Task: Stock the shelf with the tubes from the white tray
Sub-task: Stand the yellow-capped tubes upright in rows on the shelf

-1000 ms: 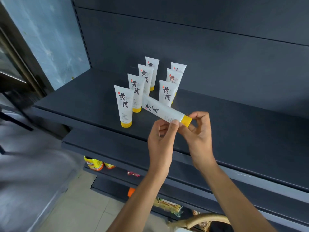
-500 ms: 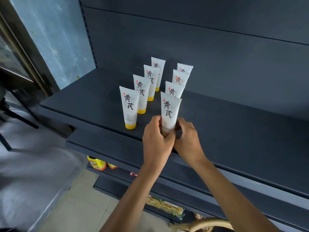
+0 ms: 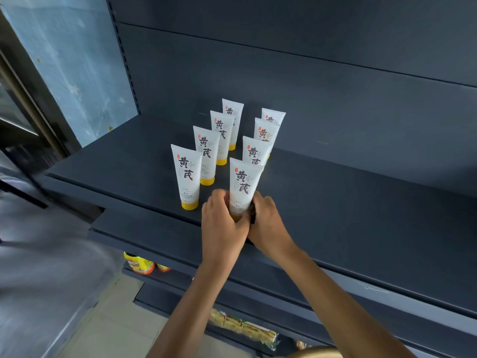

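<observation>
Several white tubes with yellow caps and black characters stand cap-down in two rows on the dark shelf [image 3: 361, 202]. The front tube of the right row [image 3: 244, 184] stands upright near the shelf's front edge. My left hand [image 3: 222, 226] and my right hand [image 3: 268, 226] both wrap around its lower end, hiding its cap. The front tube of the left row [image 3: 186, 177] stands free just left of my hands. The white tray is out of view.
The shelf's right side is bare dark metal up to the back panel [image 3: 309, 86]. Lower shelves hold an orange-yellow snack bag [image 3: 139, 264] and a clear packet of yellow snacks [image 3: 245, 329]. A curved tan handle [image 3: 317, 353] shows at the bottom edge.
A second ago I held the tube tilted sideways in the air. It was then stood upright at the front of the right row, and both hands stay on its base.
</observation>
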`<control>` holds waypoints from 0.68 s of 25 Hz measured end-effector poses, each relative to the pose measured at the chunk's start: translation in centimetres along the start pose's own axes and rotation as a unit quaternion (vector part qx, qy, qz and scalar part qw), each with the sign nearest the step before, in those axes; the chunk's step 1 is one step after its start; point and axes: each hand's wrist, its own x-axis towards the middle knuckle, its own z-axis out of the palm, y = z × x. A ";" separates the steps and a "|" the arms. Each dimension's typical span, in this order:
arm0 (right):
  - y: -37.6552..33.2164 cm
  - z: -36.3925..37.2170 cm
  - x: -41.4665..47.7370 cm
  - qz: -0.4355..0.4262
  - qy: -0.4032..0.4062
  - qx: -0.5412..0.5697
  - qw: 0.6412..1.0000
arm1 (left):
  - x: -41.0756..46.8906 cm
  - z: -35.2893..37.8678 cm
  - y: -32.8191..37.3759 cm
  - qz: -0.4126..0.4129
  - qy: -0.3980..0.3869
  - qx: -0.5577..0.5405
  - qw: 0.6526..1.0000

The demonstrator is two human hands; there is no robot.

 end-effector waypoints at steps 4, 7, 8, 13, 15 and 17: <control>-0.3 -0.1 -0.7 0.004 0.006 -0.002 1.000 | -0.1 0.0 0.0 -0.008 0.002 0.008 1.000; -0.7 -0.3 -1.0 0.013 0.010 -0.004 1.000 | -0.2 -0.1 -0.2 -0.011 -0.003 0.014 1.000; -0.8 -0.3 -1.1 0.014 0.010 -0.006 1.000 | -0.2 -0.1 -0.2 -0.013 -0.006 0.015 1.000; -1.0 -0.2 -1.2 0.020 0.018 -0.020 0.999 | -0.6 -0.3 -0.2 -0.006 -0.002 0.012 1.000; -1.1 -0.4 -1.6 0.018 0.026 -0.023 0.999 | -0.9 -0.4 -0.1 -0.007 -0.001 0.005 1.000; -1.1 -1.1 -2.3 0.017 0.037 -0.036 0.999 | -1.6 -0.7 0.0 -0.013 0.011 -0.022 1.000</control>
